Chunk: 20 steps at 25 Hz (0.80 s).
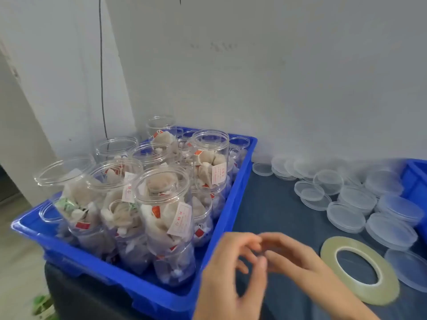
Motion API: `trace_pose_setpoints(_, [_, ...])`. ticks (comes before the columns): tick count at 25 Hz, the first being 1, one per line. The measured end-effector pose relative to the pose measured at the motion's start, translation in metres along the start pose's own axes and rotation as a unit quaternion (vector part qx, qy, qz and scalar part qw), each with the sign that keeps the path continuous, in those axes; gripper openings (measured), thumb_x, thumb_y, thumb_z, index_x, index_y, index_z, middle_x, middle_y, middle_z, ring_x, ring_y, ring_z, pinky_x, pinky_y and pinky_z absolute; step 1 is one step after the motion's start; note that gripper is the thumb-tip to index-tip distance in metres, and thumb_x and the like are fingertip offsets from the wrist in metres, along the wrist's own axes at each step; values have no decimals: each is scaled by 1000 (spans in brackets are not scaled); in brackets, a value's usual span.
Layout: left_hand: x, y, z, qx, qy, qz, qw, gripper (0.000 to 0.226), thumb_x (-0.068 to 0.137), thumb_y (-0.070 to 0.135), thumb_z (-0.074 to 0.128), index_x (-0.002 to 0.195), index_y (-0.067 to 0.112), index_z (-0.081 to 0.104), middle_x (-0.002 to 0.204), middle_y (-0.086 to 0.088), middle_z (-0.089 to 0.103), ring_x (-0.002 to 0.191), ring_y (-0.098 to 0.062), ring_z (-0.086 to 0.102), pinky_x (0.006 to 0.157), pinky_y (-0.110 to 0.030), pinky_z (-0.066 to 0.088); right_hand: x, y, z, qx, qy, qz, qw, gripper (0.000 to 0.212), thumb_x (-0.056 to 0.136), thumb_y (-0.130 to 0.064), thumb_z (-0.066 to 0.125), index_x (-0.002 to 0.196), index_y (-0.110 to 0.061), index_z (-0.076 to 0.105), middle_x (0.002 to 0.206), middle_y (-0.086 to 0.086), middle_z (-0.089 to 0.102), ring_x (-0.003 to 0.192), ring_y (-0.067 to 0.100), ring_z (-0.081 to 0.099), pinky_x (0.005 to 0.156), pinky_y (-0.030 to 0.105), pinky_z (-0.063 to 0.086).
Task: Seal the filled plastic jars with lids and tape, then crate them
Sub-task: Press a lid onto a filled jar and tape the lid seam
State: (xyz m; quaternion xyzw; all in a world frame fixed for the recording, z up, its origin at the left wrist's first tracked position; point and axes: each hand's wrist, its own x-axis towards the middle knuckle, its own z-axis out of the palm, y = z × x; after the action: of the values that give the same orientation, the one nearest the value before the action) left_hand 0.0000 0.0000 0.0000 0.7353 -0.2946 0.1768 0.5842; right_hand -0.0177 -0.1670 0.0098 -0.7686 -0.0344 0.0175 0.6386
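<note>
A blue crate (pixel 233 204) on the left of the table holds several open clear plastic jars (pixel 166 204) filled with tea bags, stacked in two layers. Clear plastic lids (pixel 346 215) lie scattered and piled on the dark blue table at the right. A flat roll of clear tape (pixel 360 271) lies on the table near the front right. My left hand (pixel 231 280) and my right hand (pixel 300 262) meet in front of the crate, fingertips touching each other. Both are blurred, and whether they pinch anything small I cannot tell.
A second blue crate (pixel 416 179) shows at the right edge. A white wall stands close behind the table. A black cable (pixel 101 77) hangs down the wall behind the left crate. The table's left edge drops to the floor beside the crate.
</note>
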Motion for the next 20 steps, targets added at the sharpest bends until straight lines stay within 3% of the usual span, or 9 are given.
trace_pose_setpoints(3, [5,-7,-41,15,275,34,961,26,71,29,63,92,40,52,86,2,55,66,-12,51,61,-18,41,28,-6,26,63,87,-48,993,26,90,-24,58,112,-37,64,112,-8,66,108,10,63,95,30,50])
trace_pose_setpoints(5, [12,-21,-65,61,344,30,937,47,68,31,66,104,45,41,104,5,48,86,-10,51,71,-19,43,51,-16,47,89,103,-68,988,30,95,-20,52,119,-35,59,116,-13,64,113,5,59,100,31,46])
trace_pose_setpoints(8, [23,-37,-70,43,329,-57,942,77,64,42,81,119,41,28,127,9,36,119,-7,44,94,-15,44,74,-23,77,86,82,-77,990,42,96,-13,48,132,-35,48,124,-18,58,117,-5,52,98,19,44])
trace_pose_setpoints(10, [26,-46,-69,13,275,-99,956,92,58,44,84,130,32,28,135,6,35,125,-4,41,104,-25,41,81,-20,92,71,34,-76,994,59,91,-7,48,140,-39,38,131,-23,50,119,-13,45,93,8,41])
trace_pose_setpoints(13, [29,-50,-65,58,238,-126,961,88,66,48,77,137,20,34,138,4,34,131,-12,37,109,-43,37,84,-17,106,43,3,-71,997,73,84,-6,48,145,-38,26,141,-23,38,128,-12,35,107,16,35])
trace_pose_setpoints(16, [30,-44,-58,73,244,-138,957,89,67,44,70,140,10,33,139,-2,32,132,-19,35,109,-47,37,80,-17,107,9,17,-111,994,76,86,-3,57,148,-31,23,146,-18,35,133,-5,33,112,26,33])
trace_pose_setpoints(20, [33,-28,-35,41,241,-115,963,86,69,41,72,140,13,32,138,-1,31,132,-20,35,107,-50,38,65,-19,88,12,59,-154,986,77,83,-2,66,148,-23,30,145,-10,42,134,6,39,111,35,35])
